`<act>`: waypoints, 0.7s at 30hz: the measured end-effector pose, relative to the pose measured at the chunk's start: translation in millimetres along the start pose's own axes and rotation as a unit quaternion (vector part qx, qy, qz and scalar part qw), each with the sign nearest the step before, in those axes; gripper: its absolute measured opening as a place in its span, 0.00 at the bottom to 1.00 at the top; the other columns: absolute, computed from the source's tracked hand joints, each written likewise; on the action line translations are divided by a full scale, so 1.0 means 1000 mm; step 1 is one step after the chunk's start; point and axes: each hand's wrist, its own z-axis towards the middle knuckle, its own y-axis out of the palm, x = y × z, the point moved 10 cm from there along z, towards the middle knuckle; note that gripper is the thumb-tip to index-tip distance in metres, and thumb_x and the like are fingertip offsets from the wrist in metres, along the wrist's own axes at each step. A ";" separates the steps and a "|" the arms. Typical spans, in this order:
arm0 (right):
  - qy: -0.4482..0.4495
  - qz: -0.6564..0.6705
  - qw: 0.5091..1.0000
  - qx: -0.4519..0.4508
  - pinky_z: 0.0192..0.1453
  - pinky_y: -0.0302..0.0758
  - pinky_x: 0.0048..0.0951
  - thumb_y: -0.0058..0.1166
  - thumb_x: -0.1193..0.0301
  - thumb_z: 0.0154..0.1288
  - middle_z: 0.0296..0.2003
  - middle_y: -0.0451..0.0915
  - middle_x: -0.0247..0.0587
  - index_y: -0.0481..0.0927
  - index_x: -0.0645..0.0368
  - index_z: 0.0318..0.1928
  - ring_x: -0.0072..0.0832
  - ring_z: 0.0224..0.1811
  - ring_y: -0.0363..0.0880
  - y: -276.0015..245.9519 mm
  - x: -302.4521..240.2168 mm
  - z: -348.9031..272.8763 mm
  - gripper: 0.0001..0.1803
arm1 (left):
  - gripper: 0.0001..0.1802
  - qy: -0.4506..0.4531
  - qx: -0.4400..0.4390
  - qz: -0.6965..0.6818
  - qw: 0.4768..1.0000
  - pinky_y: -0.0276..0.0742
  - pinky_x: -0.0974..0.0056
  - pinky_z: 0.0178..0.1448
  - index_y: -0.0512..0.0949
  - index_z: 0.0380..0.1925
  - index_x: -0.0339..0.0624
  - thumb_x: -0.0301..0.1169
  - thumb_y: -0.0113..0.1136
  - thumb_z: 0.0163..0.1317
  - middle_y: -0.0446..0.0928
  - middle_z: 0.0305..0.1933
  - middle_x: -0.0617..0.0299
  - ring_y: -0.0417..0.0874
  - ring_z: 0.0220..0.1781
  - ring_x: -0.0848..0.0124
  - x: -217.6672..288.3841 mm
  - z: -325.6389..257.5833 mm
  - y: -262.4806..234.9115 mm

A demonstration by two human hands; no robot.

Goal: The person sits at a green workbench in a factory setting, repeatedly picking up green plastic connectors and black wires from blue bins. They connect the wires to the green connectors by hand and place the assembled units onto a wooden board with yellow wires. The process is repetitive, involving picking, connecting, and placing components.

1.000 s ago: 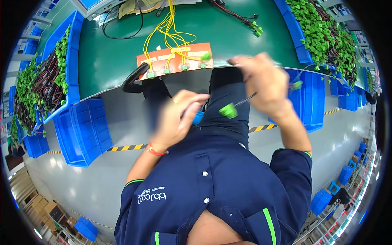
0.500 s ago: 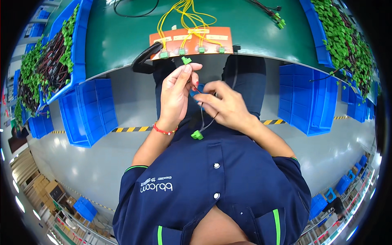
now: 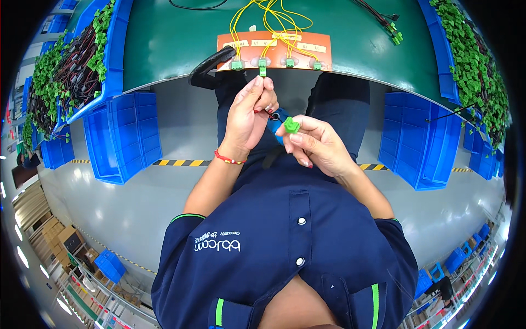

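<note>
My left hand [image 3: 247, 114] pinches a small green terminal connector [image 3: 262, 72] and holds it up against the second green socket [image 3: 262, 63] from the left on an orange board [image 3: 323, 45]. Whether it is fully seated in that socket, I cannot tell. Between thumb and fingers of my right hand [image 3: 318, 143] is another green terminal connector [image 3: 292, 125], lower and to the right. A short dark cable [image 3: 275, 116] shows between the hands, largely hidden by fingers. Yellow wires [image 3: 282, 26] rise from the board's sockets.
Blue bins of green connectors and dark wires stand at left [image 3: 113, 60] and right [image 3: 440, 49] of the green table [image 3: 164, 49]. A black handle-like piece [image 3: 205, 74] juts from the board's left end. Below the table hang blue crates [image 3: 123, 140]. A cable bundle [image 3: 378, 16] lies back right.
My left hand has brought its connector up to the board's second socket. My right hand has taken hold of the other connector, which was dangling below on its wires.
</note>
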 end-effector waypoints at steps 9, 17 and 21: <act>-0.064 -0.082 0.990 0.097 0.22 0.65 0.16 0.52 0.64 0.78 0.27 0.79 0.32 0.82 0.65 0.49 0.11 0.18 0.68 -0.017 -0.008 0.008 0.16 | 0.15 -0.018 -0.042 -0.099 0.994 0.64 0.70 0.41 0.73 0.43 0.40 0.38 0.42 0.80 0.63 0.23 0.73 0.63 0.30 0.78 0.000 0.008 0.004; -0.148 -0.095 0.970 0.169 0.24 0.69 0.15 0.56 0.69 0.75 0.28 0.81 0.31 0.82 0.63 0.51 0.12 0.21 0.73 -0.029 -0.015 0.039 0.12 | 0.14 0.199 0.111 0.392 0.891 0.72 0.70 0.55 0.79 0.55 0.36 0.31 0.56 0.74 0.71 0.49 0.63 0.75 0.46 0.78 0.038 -0.040 -0.001; -0.206 -0.283 0.928 0.129 0.34 0.76 0.22 0.55 0.75 0.73 0.37 0.82 0.37 0.76 0.65 0.60 0.18 0.30 0.78 -0.003 -0.011 0.044 0.17 | 0.15 0.184 0.109 0.415 0.884 0.74 0.69 0.55 0.81 0.53 0.34 0.33 0.54 0.76 0.71 0.53 0.62 0.77 0.49 0.76 0.035 -0.041 -0.005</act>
